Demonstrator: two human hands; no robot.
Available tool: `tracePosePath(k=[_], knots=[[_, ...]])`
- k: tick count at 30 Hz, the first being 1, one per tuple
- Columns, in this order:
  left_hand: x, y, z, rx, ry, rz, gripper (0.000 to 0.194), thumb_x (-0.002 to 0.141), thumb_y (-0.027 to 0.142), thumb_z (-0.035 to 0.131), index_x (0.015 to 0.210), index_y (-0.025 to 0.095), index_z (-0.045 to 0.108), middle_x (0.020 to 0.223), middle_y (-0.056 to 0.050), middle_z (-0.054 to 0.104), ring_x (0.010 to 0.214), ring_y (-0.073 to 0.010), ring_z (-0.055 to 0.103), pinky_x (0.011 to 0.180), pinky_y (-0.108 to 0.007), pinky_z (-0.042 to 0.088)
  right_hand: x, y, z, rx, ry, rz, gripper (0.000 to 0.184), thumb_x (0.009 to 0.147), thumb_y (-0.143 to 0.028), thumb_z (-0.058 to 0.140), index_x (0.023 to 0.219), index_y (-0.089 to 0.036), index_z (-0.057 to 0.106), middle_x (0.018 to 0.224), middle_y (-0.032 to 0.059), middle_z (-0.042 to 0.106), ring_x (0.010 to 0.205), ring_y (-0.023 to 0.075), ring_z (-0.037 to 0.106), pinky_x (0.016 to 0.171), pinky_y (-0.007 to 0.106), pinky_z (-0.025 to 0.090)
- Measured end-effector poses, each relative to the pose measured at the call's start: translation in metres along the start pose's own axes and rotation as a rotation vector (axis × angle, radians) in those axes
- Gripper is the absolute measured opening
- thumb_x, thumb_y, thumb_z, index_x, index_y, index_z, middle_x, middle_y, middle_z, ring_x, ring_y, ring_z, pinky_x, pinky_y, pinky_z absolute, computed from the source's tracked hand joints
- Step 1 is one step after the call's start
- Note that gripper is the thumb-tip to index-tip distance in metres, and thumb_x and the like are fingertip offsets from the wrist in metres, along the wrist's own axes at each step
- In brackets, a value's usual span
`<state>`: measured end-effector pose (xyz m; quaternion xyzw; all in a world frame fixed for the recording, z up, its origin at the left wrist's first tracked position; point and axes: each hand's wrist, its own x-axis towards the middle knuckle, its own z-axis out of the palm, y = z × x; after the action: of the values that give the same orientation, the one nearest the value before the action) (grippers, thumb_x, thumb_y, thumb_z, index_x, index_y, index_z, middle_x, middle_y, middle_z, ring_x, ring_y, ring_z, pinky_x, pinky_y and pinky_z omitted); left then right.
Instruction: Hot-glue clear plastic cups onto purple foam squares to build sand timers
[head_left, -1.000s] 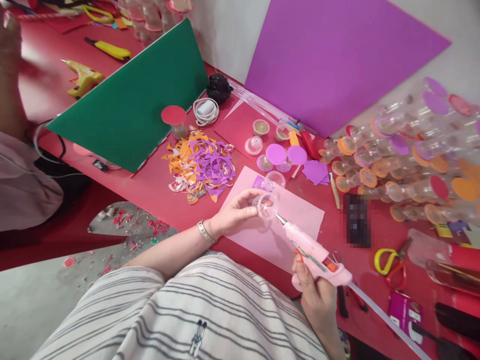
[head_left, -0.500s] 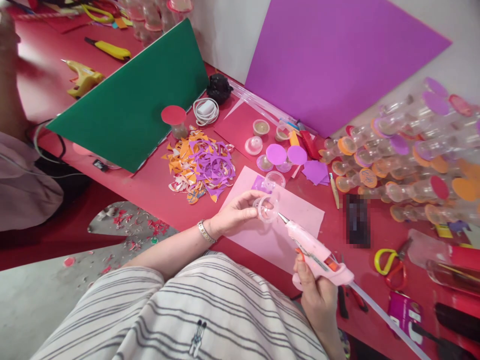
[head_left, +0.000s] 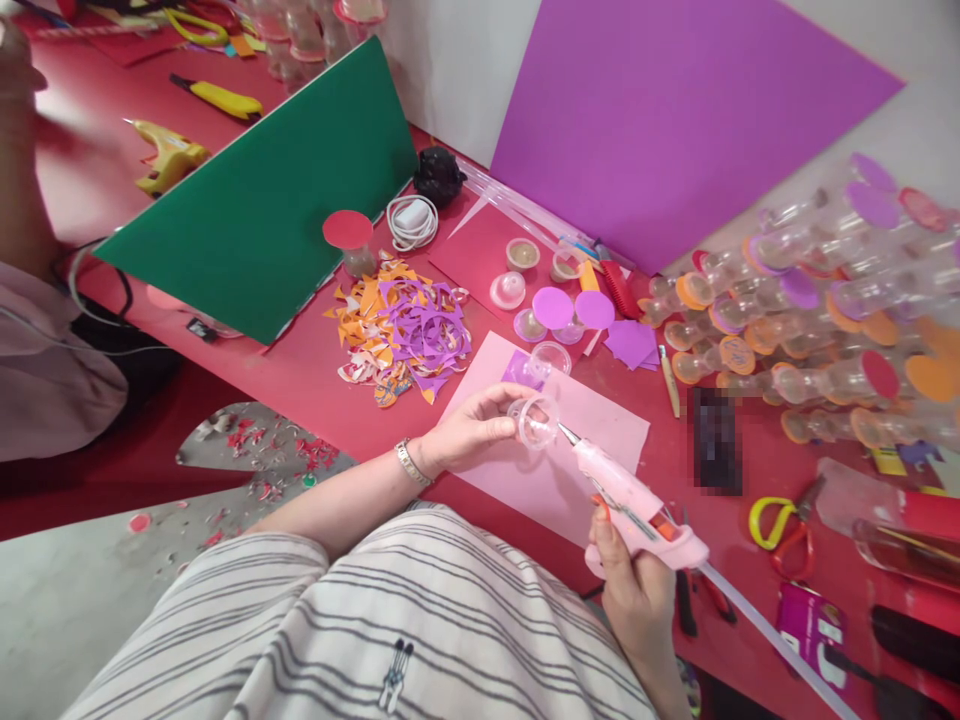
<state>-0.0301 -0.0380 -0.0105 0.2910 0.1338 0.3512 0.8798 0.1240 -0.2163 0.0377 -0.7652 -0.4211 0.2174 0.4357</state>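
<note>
Between its thumb and fingers, my left hand (head_left: 480,425) holds a small clear plastic cup (head_left: 538,424), its round rim turned toward my right. My right hand (head_left: 636,590) is wrapped round the handle of a pink glue gun (head_left: 637,505), one finger at the orange trigger. The metal nozzle is at the cup's rim; whether it touches I cannot tell. A long translucent glue stick (head_left: 772,630) sticks out of the gun's back. Under both lies a pink sheet (head_left: 495,490). Another clear cup (head_left: 551,358) rests on that sheet just beyond my left hand.
Paper scraps (head_left: 420,330) are heaped left of the pink sheet. A green board (head_left: 277,190) leans at the left, with a yellow glue gun (head_left: 166,157) behind it. Stacked clear cups (head_left: 810,300) crowd the right, near scissors (head_left: 784,530). Another person's arm (head_left: 26,170) is at far left.
Almost nothing differs. The cup in my left hand has turned very slightly, and the glue gun stays at its rim.
</note>
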Motion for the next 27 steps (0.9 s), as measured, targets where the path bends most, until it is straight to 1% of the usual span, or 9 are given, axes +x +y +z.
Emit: tracePosePath(k=[6, 11, 15, 19, 23, 27], knots=[[0.000, 0.001, 0.000, -0.014, -0.011, 0.008, 0.044, 0.066, 0.040, 0.091, 0.102, 0.020, 0.073, 0.095, -0.006, 0.074, 0.087, -0.0166, 0.069, 0.080, -0.028, 0.054, 0.000, -0.004, 0.000, 0.029, 0.004, 0.034, 0.044, 0.083, -0.058, 0.069, 0.072, -0.016, 0.074, 0.054, 0.0036, 0.065, 0.046, 0.0152, 0.058, 0.041, 0.026, 0.050], [-0.001, 0.000, -0.001, 0.006, 0.030, -0.004, 0.045, 0.067, 0.043, 0.090, 0.102, 0.019, 0.072, 0.110, -0.009, 0.071, 0.089, -0.0176, 0.068, 0.079, -0.028, 0.054, 0.000, -0.006, 0.000, 0.041, -0.002, 0.036, 0.042, 0.083, -0.057, 0.069, 0.072, -0.016, 0.073, 0.053, 0.0030, 0.064, 0.045, 0.0144, 0.057, 0.040, 0.024, 0.049], [-0.002, -0.002, -0.003, -0.003, 0.030, 0.003, 0.048, 0.071, 0.044, 0.087, 0.111, 0.024, 0.070, 0.112, -0.008, 0.070, 0.090, -0.0171, 0.066, 0.079, -0.028, 0.053, 0.003, -0.014, 0.001, 0.076, -0.003, 0.014, 0.042, 0.086, -0.057, 0.066, 0.076, -0.017, 0.072, 0.062, 0.0043, 0.069, 0.049, 0.0134, 0.058, 0.043, 0.023, 0.049], [-0.003, -0.004, -0.003, -0.025, 0.034, 0.007, 0.043, 0.074, 0.041, 0.085, 0.111, 0.025, 0.070, 0.111, -0.007, 0.070, 0.088, -0.0155, 0.066, 0.080, -0.028, 0.053, 0.006, -0.019, 0.002, 0.057, -0.057, 0.007, 0.040, 0.089, -0.056, 0.061, 0.078, -0.018, 0.072, 0.072, 0.0055, 0.073, 0.052, 0.0126, 0.058, 0.044, 0.022, 0.049], [-0.002, -0.003, -0.002, -0.038, 0.016, -0.003, 0.047, 0.071, 0.042, 0.087, 0.112, 0.024, 0.071, 0.114, -0.008, 0.069, 0.088, -0.0153, 0.066, 0.080, -0.027, 0.052, 0.005, -0.017, 0.001, 0.039, -0.074, 0.006, 0.038, 0.090, -0.054, 0.059, 0.086, -0.019, 0.073, 0.081, 0.0074, 0.076, 0.055, 0.0134, 0.059, 0.046, 0.024, 0.050], [-0.002, -0.001, 0.000, -0.041, 0.011, 0.012, 0.044, 0.068, 0.034, 0.090, 0.108, 0.025, 0.073, 0.114, -0.007, 0.070, 0.093, -0.0164, 0.066, 0.082, -0.026, 0.053, 0.005, -0.017, 0.002, 0.034, -0.037, 0.010, 0.038, 0.088, -0.055, 0.062, 0.089, -0.019, 0.073, 0.080, 0.0077, 0.076, 0.052, 0.0141, 0.058, 0.044, 0.025, 0.049]])
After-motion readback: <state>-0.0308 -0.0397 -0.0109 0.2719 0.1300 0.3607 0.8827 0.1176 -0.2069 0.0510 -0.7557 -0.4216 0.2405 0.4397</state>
